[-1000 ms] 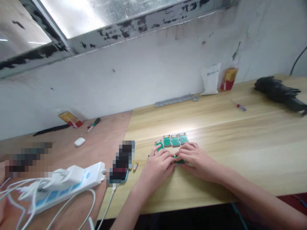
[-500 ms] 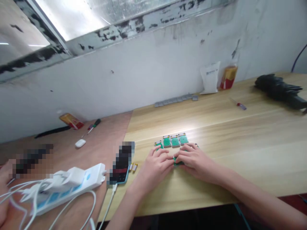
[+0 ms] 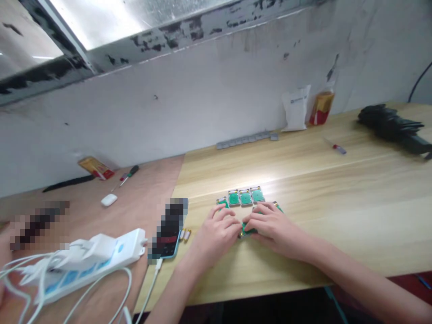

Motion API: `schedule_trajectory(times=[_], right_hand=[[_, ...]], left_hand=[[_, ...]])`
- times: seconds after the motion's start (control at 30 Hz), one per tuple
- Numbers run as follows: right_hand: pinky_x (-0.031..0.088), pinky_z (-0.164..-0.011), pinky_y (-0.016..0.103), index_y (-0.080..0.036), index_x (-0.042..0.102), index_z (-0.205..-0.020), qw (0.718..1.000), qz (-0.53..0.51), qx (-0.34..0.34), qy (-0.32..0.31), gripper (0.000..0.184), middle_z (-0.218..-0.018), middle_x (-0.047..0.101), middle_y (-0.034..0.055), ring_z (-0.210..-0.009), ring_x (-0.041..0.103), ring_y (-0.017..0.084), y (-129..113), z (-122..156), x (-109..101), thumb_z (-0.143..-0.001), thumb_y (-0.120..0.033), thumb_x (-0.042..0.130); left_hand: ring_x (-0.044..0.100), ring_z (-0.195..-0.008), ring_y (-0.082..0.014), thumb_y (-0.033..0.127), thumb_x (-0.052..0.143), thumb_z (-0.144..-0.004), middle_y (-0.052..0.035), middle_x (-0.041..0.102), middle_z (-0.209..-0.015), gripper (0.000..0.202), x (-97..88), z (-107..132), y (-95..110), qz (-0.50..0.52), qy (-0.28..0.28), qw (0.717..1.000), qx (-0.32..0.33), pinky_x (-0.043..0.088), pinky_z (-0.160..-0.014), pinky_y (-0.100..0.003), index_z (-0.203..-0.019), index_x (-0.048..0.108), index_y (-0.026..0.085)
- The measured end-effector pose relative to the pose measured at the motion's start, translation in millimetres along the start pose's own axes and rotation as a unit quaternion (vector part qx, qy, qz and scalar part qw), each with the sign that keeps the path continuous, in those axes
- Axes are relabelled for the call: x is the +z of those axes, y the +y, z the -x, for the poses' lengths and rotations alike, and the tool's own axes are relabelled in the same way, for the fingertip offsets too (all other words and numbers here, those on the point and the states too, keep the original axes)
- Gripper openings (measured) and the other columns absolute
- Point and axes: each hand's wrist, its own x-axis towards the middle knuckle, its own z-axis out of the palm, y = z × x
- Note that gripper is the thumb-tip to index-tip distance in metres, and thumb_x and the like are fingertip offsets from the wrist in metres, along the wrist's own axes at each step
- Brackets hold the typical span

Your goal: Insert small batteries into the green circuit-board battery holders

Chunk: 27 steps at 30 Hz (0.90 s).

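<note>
Wood desk (image 3: 320,189): my right hand (image 3: 272,224) pinches green board (image 3: 249,228), left hand (image 3: 218,231) grip unclear; slipping could jolt twelve-o'clock board row (image 3: 245,197).

Right of the phone (image 3: 173,249), I see slim bare forearms (image 3: 313,245), a bare left hand (image 3: 218,231) and a bare right hand (image 3: 271,225).

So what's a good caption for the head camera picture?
Left hand and right hand at a small green board, more green boards beyond.
</note>
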Motion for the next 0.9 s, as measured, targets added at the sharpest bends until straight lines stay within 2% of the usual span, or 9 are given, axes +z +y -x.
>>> schedule_trajectory(times=[0.23, 0.43, 0.53, 0.7, 0.8, 0.9], right_hand=[[0.032, -0.102, 0.042, -0.022, 0.063, -0.097, 1.0, -0.009, 0.001, -0.002, 0.011, -0.106, 0.068, 0.0029, -0.105, 0.051, 0.022, -0.5, -0.6, 0.9, -0.094, -0.018, 0.053], [0.033, -0.102, 0.043, -0.022, 0.064, -0.096, 1.0, -0.01, 0.002, 0.001, 0.012, -0.101, 0.069, 0.0033, -0.104, 0.052, 0.022, -0.4, -0.9, 1.8, -0.094, -0.018, 0.053], [0.032, -0.103, 0.043, -0.023, 0.064, -0.096, 1.0, -0.014, -0.003, 0.003, 0.015, -0.102, 0.069, 0.0031, -0.103, 0.053, 0.022, -0.5, -0.9, 1.3, -0.093, -0.015, 0.052], [0.033, -0.102, 0.043, -0.022, 0.064, -0.097, 1.0, -0.01, 0.001, 0.007, 0.014, -0.102, 0.069, 0.0034, -0.104, 0.053, 0.022, -0.7, -0.3, 1.6, -0.092, -0.015, 0.054], [0.035, -0.1, 0.042, -0.022, 0.065, -0.096, 1.0, 0.0, 0.005, 0.009, 0.014, -0.102, 0.069, 0.004, -0.103, 0.053, 0.022, -1.0, -0.4, 2.3, -0.092, -0.015, 0.053], [0.035, -0.099, 0.043, -0.023, 0.064, -0.097, 1.0, 0.004, 0.004, 0.01, 0.015, -0.105, 0.069, 0.0041, -0.103, 0.054, 0.022, -0.6, -0.8, 2.5, -0.093, -0.015, 0.052]], left_hand=[[0.059, -0.102, -0.0193, 0.024, 0.056, -0.094, -0.0014, 0.072, -0.092, 0.013, -1.3, 0.2, 1.4, 0.01, 0.005, 1.0, 0.003, 0.042, -0.101, -0.04, -0.094, 0.068, 0.02], [0.058, -0.104, -0.0213, 0.017, 0.057, -0.092, -0.0043, 0.07, -0.094, 0.008, 0.0, 2.1, 1.6, -0.03, -0.015, 0.999, 0.034, 0.046, -0.096, -0.038, -0.094, 0.065, 0.016], [0.058, -0.106, -0.0209, 0.016, 0.055, -0.093, -0.0047, 0.071, -0.093, 0.01, -0.7, 3.2, -0.2, -0.016, -0.014, 0.999, 0.031, 0.048, -0.094, -0.037, -0.093, 0.065, 0.016], [0.059, -0.108, -0.0224, 0.028, 0.059, -0.093, -0.0045, 0.071, -0.103, 0.015, -2.6, 4.7, 0.9, 0.015, -0.004, 1.0, 0.014, 0.051, -0.093, -0.04, -0.102, 0.067, 0.019], [0.06, -0.107, -0.0216, 0.027, 0.059, -0.093, -0.0039, 0.071, -0.105, 0.016, -3.5, 6.2, 3.8, 0.016, 0.023, 1.0, 0.006, 0.052, -0.092, -0.04, -0.104, 0.067, 0.02], [0.061, -0.104, -0.0201, 0.022, 0.055, -0.095, -0.0051, 0.072, -0.101, 0.017, -8.4, 15.1, 1.1, 0.019, 0.081, 0.996, -0.017, 0.054, -0.089, -0.036, -0.107, 0.067, 0.018]])
